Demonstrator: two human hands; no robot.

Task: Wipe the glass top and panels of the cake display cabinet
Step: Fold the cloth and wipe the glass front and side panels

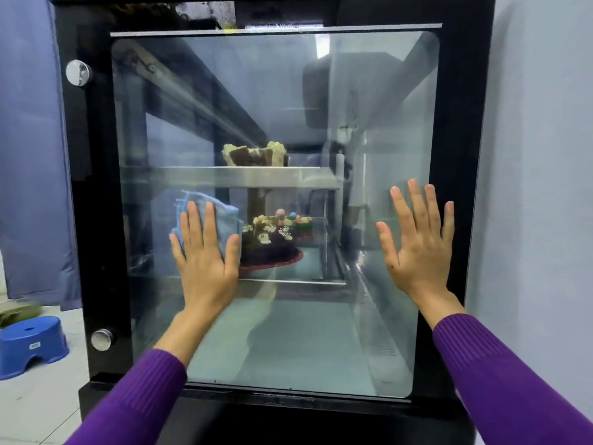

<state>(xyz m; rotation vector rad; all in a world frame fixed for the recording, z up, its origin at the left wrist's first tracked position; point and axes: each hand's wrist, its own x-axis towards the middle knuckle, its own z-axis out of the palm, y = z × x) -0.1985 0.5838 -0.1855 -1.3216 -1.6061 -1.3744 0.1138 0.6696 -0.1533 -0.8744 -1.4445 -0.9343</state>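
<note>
Currently the left hand (205,252) lies flat on the lower left part of the glass panel (288,91), fingers straight and a little spread, pressing a light blue cloth (231,217) against the pane. The cloth shows above and to the right of the fingertips; nothing is curled round it. The right hand (417,248) is also spread wide with straight fingers, palm against the glass near the panel's right edge, holding nothing. Both arms wear purple ribbed sleeves (138,396).

The panel sits upright in the black frame of the display cabinet (459,123), with two round metal fittings (78,72) on the frame's left side, one high and one low. Behind the glass, a cut cake (255,155) stands on a metal shelf (256,176), and below it a decorated cake (272,232) rests on a red plate (282,261). Left of the cabinet, a blue plastic stool (32,345) stands on the floor in front of a blue curtain (29,155).
</note>
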